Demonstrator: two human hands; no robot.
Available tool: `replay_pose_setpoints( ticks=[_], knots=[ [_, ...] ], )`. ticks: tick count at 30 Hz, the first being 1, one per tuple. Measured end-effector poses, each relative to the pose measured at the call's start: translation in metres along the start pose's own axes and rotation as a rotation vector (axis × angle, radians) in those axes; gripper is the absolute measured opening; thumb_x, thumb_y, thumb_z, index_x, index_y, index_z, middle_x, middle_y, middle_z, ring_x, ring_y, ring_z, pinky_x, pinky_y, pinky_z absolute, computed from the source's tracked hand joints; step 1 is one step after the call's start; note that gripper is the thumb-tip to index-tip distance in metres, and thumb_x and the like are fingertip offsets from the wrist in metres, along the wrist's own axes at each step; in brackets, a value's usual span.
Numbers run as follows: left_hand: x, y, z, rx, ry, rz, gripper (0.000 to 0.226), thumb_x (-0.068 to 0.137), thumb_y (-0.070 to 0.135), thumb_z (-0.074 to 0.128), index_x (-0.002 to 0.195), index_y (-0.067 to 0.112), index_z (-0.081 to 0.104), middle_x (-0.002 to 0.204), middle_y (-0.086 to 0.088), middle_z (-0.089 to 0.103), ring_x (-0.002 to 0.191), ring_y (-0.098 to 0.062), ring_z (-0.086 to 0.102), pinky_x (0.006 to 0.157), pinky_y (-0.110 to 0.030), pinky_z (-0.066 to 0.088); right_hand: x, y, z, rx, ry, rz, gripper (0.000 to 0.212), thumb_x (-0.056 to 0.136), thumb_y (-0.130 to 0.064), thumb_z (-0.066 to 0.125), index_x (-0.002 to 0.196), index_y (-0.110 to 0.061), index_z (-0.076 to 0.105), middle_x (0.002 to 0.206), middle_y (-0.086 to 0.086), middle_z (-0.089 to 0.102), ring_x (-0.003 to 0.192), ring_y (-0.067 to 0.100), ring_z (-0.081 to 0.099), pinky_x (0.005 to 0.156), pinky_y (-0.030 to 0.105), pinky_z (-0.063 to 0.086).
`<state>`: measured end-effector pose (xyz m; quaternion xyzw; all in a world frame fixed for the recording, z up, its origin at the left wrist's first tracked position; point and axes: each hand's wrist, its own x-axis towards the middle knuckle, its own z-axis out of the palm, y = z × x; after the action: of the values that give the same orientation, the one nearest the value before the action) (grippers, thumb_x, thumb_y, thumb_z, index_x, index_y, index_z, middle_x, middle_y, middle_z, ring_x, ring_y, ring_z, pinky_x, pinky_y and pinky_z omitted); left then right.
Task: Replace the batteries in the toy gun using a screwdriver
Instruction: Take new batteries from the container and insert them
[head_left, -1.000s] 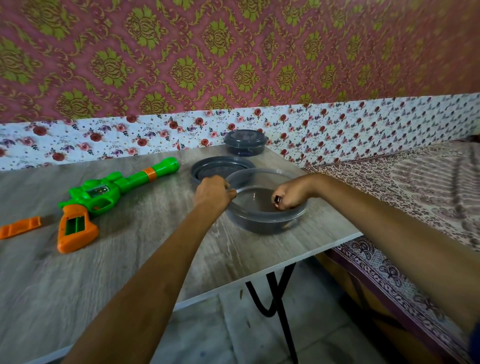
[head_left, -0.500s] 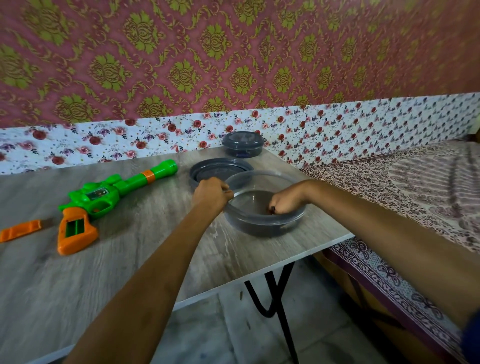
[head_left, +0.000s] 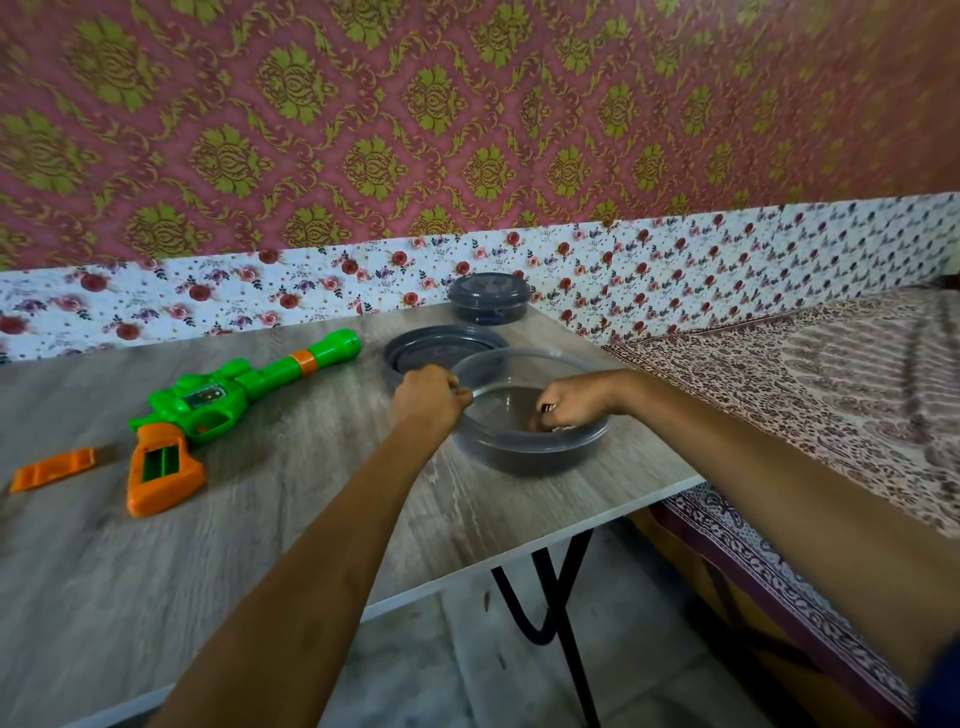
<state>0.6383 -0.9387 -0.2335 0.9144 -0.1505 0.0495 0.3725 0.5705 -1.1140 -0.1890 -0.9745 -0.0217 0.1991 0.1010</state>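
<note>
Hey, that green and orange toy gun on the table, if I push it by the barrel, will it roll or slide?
The toy gun probably slides or pivots rather than rolls: its orange grip juts sideways and lies flat on the table. It looks like hollow plastic, so likely light and stiff. The smooth barrel may feel slippery.

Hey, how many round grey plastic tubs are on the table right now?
2. An open round grey plastic tub sits near the wooden table's right edge; a smaller lidded grey tub sits at its back edge. A loose round grey lid lies between them; none seem hidden.
</note>
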Motion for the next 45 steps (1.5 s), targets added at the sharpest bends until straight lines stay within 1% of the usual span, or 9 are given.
replay_pose_setpoints(
  ticks=[6, 11, 16, 22, 26, 30, 35, 39, 45],
  knots=[
    [-0.006, -0.004, -0.006, -0.109, -0.023, 0.005, 0.032, 0.085, 0.031, 0.068, 0.111, 0.011, 0.068, 0.104, -0.006, 0.069, 0.085, -0.027, 0.069, 0.081, -0.038, 0.057, -0.007, -0.016, -0.013, 0.672, 0.251, -0.008, 0.045, 0.089, -0.054, 0.043, 0.092, -0.014, 0.061, 0.066, -0.001, 0.047, 0.054, 0.009, 0.041, 0.047, 0.019, 0.036],
    [-0.022, -0.024, -0.038, -0.217, 0.069, 0.041, 0.028, 0.089, 0.032, 0.063, 0.108, 0.013, 0.070, 0.105, -0.009, 0.071, 0.092, -0.028, 0.067, 0.079, -0.043, 0.057, -0.002, -0.059, -0.014, 0.993, 0.261, -0.078, 0.012, 0.091, -0.023, 0.055, 0.086, -0.014, 0.060, 0.065, 0.001, 0.048, 0.048, 0.007, 0.039, 0.036, 0.013, 0.031],
    [-0.041, -0.067, -0.110, -0.071, 0.208, -0.028, 0.014, 0.089, 0.022, 0.062, 0.091, 0.015, 0.074, 0.096, -0.011, 0.072, 0.088, -0.031, 0.066, 0.075, -0.037, 0.055, 0.023, -0.130, 0.000, 1.343, 0.241, -0.129, 0.023, 0.093, -0.023, 0.051, 0.073, -0.011, 0.053, 0.057, 0.001, 0.050, 0.030, 0.000, 0.043, 0.030, 0.010, 0.030],
    [-0.069, -0.143, -0.184, 0.050, 0.398, -0.302, 0.020, 0.086, 0.021, 0.060, 0.097, 0.010, 0.072, 0.103, -0.016, 0.070, 0.102, -0.030, 0.063, 0.079, -0.034, 0.048, 0.069, -0.209, 0.041, 1.691, 0.026, -0.032, 0.030, 0.096, -0.005, 0.040, 0.066, -0.005, 0.046, 0.030, 0.003, 0.051, 0.024, 0.007, 0.048, 0.029, 0.013, 0.039],
    [-0.080, -0.182, -0.196, 0.075, 0.389, -0.451, 0.031, 0.086, 0.027, 0.061, 0.101, 0.002, 0.069, 0.102, -0.020, 0.069, 0.100, -0.033, 0.062, 0.080, -0.035, 0.048, 0.087, -0.248, 0.063, 1.652, -0.020, -0.088, 0.028, 0.092, 0.008, 0.031, 0.077, -0.010, 0.047, 0.040, 0.006, 0.058, 0.034, 0.013, 0.057, 0.037, 0.018, 0.046],
    [-0.064, -0.203, -0.189, 0.062, 0.266, -0.497, 0.048, 0.088, 0.044, 0.057, 0.099, -0.002, 0.066, 0.101, -0.019, 0.068, 0.099, -0.034, 0.062, 0.071, -0.033, 0.043, 0.109, -0.264, 0.070, 1.771, 0.087, -0.201, 0.026, 0.090, 0.014, 0.035, 0.085, -0.007, 0.051, 0.076, 0.014, 0.059, 0.046, 0.016, 0.064, 0.047, 0.026, 0.055],
    [-0.042, -0.216, -0.171, 0.070, 0.298, -0.442, 0.043, 0.086, 0.039, 0.062, 0.101, -0.001, 0.064, 0.104, -0.021, 0.067, 0.099, -0.035, 0.062, 0.073, -0.035, 0.045, 0.138, -0.258, 0.082, 1.554, 0.224, -0.288, 0.038, 0.087, 0.015, 0.038, 0.113, -0.009, 0.052, 0.083, 0.004, 0.063, 0.066, 0.006, 0.063, 0.058, 0.019, 0.046],
    [-0.042, -0.229, -0.160, 0.031, 0.318, -0.406, 0.041, 0.080, 0.042, 0.067, 0.083, 0.002, 0.068, 0.088, -0.023, 0.068, 0.088, -0.035, 0.064, 0.064, -0.036, 0.043, 0.147, -0.249, 0.085, 1.491, 0.331, -0.425, 0.032, 0.086, 0.016, 0.042, 0.106, -0.007, 0.053, 0.087, 0.006, 0.064, 0.058, -0.005, 0.060, 0.063, 0.013, 0.045],
    [-0.043, -0.231, -0.163, -0.373, 0.420, -0.476, 0.027, 0.074, 0.031, 0.076, 0.064, 0.009, 0.065, 0.053, -0.006, 0.053, 0.057, -0.029, 0.054, 0.055, -0.026, 0.032, 0.146, -0.248, 0.092, 1.304, 0.347, -0.465, 0.025, 0.088, 0.006, 0.051, 0.089, -0.018, 0.060, 0.096, 0.010, 0.067, 0.080, 0.013, 0.058, 0.082, 0.026, 0.043]
  ],
)
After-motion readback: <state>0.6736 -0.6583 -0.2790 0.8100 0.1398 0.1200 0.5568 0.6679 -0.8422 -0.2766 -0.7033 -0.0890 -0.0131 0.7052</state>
